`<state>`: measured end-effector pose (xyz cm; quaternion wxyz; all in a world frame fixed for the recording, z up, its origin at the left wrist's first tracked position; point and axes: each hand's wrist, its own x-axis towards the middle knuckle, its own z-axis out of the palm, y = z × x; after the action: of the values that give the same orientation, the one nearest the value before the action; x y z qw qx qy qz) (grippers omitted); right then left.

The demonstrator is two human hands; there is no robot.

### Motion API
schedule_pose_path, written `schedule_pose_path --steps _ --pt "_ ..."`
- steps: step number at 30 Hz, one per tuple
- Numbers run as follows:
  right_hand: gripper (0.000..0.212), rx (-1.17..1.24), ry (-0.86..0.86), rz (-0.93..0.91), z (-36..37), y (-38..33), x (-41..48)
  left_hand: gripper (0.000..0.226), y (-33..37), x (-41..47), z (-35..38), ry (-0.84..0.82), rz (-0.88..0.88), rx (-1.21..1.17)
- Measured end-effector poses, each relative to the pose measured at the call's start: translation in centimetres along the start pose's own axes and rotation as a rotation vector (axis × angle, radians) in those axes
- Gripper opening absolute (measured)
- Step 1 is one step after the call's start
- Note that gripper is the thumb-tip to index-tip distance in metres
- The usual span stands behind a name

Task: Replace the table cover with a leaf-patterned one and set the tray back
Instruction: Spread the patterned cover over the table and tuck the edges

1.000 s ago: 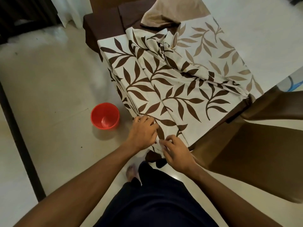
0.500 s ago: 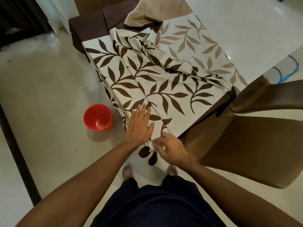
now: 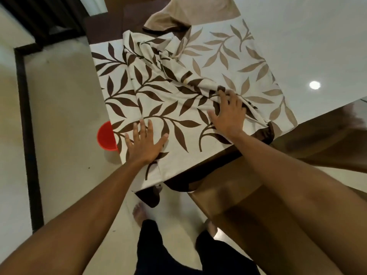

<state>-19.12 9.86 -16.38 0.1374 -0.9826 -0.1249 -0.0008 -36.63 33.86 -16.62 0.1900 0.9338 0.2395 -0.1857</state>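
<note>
A cream cover with brown leaf print (image 3: 158, 100) lies over the low table, bunched into a ridge of folds running from the far middle to the right. My left hand (image 3: 144, 142) rests flat with fingers spread on the near left part of the cover. My right hand (image 3: 228, 114) lies flat with fingers apart on the cover's right side, its fingertips at the bunched folds. A dark brown cloth (image 3: 214, 159) shows under the cover's near edge. No tray is in view.
A red cup (image 3: 105, 138) stands on the floor at the table's left side, half hidden by the cover. A tan cloth (image 3: 190, 12) lies at the far end. A brown chair (image 3: 248, 199) stands close at the right. My feet are just below the table's near corner.
Both hands left the cover's near corner and moved forward onto the tabletop. The left now presses flat; the right shifted right to the bunched folds. The camera moved closer over the table.
</note>
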Motion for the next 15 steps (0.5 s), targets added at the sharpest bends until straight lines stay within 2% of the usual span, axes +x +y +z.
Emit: schedule_pose_path --steps 3,5,8,10,12,15 --pt "0.086 -0.054 -0.027 0.016 -1.1 2.4 2.9 0.096 0.2 -0.2 -0.1 -0.007 -0.018 0.013" --pt "0.089 -0.056 -0.034 0.107 -1.7 3.7 5.1 0.097 0.1 -0.1 -0.1 0.007 0.000 0.030" --pt "0.058 -0.141 -0.096 0.120 -2.8 4.9 7.6 0.101 -0.2 0.0 -0.2 -0.009 -0.005 0.052" --pt "0.043 -0.131 0.003 0.031 -3.4 4.8 8.1 0.102 -0.2 0.0 -0.1 -0.029 -0.004 0.055" --pt "0.036 0.119 0.129 -0.039 -3.8 3.6 7.5 0.103 -0.2 0.0 -0.1 -0.023 -0.011 0.042" --pt "0.032 0.459 0.132 -0.129 -4.9 0.0 5.2 0.101 -0.2 -0.2 0.0 0.023 -0.011 0.011"
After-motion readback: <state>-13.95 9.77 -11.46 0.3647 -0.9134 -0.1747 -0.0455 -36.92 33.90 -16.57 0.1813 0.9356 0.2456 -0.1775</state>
